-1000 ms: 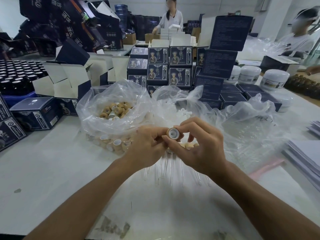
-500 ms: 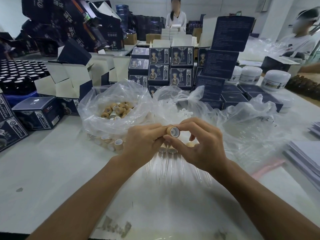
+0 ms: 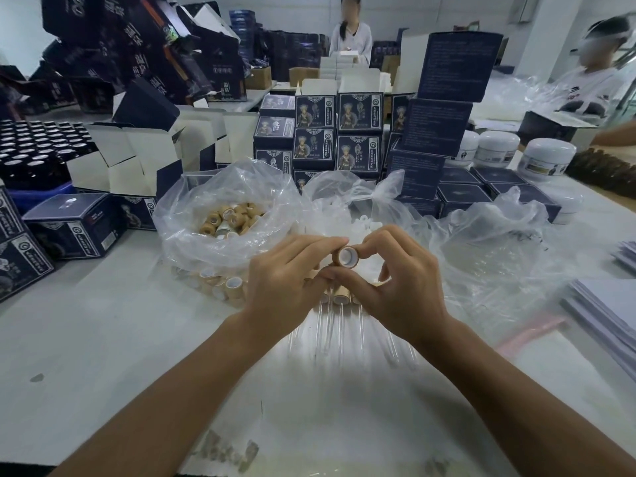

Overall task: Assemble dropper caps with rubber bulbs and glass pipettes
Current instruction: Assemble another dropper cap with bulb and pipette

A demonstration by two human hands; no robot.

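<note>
A tan dropper cap [image 3: 347, 257] with a white lining faces me, held above the table between both hands. My left hand [image 3: 289, 280] pinches its left side and my right hand [image 3: 395, 287] pinches its right side with thumb and forefinger. Under the hands lie assembled caps with glass pipettes [image 3: 339, 321] pointing toward me. A clear bag of loose tan caps [image 3: 229, 220] sits to the left, and a clear bag of white rubber bulbs [image 3: 364, 223] lies behind my hands.
Dark blue boxes [image 3: 339, 132] are stacked behind the bags, with open white cartons [image 3: 137, 156] and a tray of dark bottles [image 3: 38, 146] at left. White jars [image 3: 547, 160] stand at right, and a paper stack [image 3: 609, 315] lies at the right edge. Two people work beyond.
Both hands have lifted slightly with the cap and turned it a little; the grip is the same. The view has dipped a bit.
</note>
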